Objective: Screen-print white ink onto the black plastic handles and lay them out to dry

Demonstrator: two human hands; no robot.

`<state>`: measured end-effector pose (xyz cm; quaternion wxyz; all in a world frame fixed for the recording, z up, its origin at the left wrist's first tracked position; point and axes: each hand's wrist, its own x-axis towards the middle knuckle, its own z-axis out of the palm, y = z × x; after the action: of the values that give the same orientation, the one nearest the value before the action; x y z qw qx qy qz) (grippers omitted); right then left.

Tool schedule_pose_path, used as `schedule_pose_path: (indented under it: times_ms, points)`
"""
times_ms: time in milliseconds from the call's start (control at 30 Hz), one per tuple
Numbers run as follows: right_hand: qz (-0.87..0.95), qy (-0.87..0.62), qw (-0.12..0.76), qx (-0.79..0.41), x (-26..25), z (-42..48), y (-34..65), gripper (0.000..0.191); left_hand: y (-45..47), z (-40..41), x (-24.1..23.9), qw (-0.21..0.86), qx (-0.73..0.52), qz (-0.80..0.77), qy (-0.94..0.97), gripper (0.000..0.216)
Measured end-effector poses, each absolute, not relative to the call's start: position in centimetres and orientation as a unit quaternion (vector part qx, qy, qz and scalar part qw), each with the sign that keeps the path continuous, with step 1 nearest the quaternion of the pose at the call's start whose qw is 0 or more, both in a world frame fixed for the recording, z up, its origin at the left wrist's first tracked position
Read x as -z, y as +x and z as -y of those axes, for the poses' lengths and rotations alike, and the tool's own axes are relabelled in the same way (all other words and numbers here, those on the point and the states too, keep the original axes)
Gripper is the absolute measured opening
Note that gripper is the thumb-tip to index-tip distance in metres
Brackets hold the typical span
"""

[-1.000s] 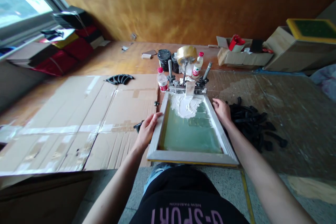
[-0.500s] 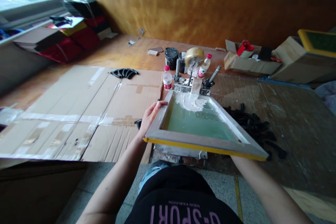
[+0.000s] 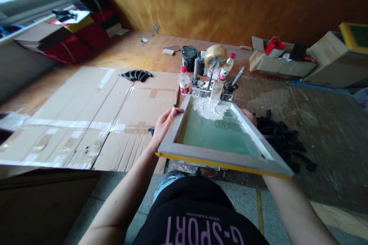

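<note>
Left hand (image 3: pixel 163 127) grips tilted screen frame (image 3: pixel 221 159) (near edge raised)

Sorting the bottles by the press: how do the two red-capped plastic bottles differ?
The left bottle stands upright on the cardboard beside the frame's far left corner; the right bottle leans, tilted to the right, behind the clamp. The left bottle's red label band sits low on a squat-looking body; the right bottle looks slimmer, its label around the middle. Both are clear plastic with red caps and stand beyond the screen frame.
</note>
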<state>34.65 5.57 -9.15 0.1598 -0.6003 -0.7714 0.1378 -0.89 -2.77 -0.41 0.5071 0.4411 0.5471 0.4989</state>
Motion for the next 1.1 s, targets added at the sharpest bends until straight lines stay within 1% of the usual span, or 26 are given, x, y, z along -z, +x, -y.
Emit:
schedule_pose_path:
  times_ms: [67,133,200,233,300,400,433,500,633,700,767,833,900,1000,1100]
  points:
    - [0.731,-0.643,0.211,-0.088,8.1,-6.5,34.2,0.046,-1.3,4.1,2.3,0.522,-0.449,-0.58,0.434,0.045]
    - [0.728,-0.632,0.265,-0.029,7.0,-7.5,32.2,0.051,-1.5,5.2,4.8,0.542,-0.409,-0.599,0.423,0.049]
    - [0.768,-0.576,0.28,0.001,6.1,-8.4,29.4,0.061,-1.5,5.8,7.6,0.557,-0.39,-0.607,0.411,0.062]
    - [0.791,-0.55,0.268,0.001,5.8,-8.8,28.0,0.061,-1.5,5.9,8.9,0.56,-0.387,-0.61,0.406,0.068]
    - [0.818,-0.528,0.226,-0.015,5.6,-9.3,25.7,0.047,-1.5,5.9,11.0,0.558,-0.386,-0.613,0.406,0.075]
    - [0.832,-0.535,0.142,-0.039,6.2,-8.9,23.7,0.018,-1.7,5.6,12.8,0.554,-0.375,-0.612,0.422,0.073]
    - [0.835,-0.536,0.117,-0.04,6.5,-8.3,23.4,0.013,-1.8,5.5,13.1,0.554,-0.37,-0.612,0.425,0.072]
    - [0.853,-0.514,0.083,-0.035,6.8,-6.5,23.1,0.009,-1.9,5.4,13.3,0.552,-0.36,-0.619,0.427,0.071]
    - [0.923,-0.376,0.061,-0.051,6.3,-2.9,24.0,0.018,-2.0,5.3,13.3,0.549,-0.358,-0.627,0.422,0.07]
    - [0.94,-0.322,0.063,-0.089,5.7,-2.4,24.7,0.018,-1.9,5.4,13.1,0.548,-0.358,-0.629,0.419,0.071]
    - [0.936,-0.322,0.075,-0.122,5.3,-2.7,25.0,0.014,-1.8,5.4,12.9,0.547,-0.359,-0.631,0.417,0.071]
    - [0.915,-0.372,0.107,-0.116,5.5,-3.0,25.0,0.012,-1.7,5.4,12.6,0.55,-0.364,-0.628,0.413,0.072]
    - [0.899,-0.406,0.138,-0.087,6.3,-2.7,24.8,0.017,-1.7,5.4,12.3,0.556,-0.37,-0.622,0.408,0.072]
    - [0.912,-0.373,0.148,-0.083,7.5,-1.3,24.8,0.026,-1.6,5.5,12.1,0.553,-0.372,-0.622,0.41,0.072]
    - [0.912,-0.367,0.155,-0.1,7.3,-1.5,24.7,0.02,-1.5,5.5,11.4,0.549,-0.375,-0.627,0.406,0.071]
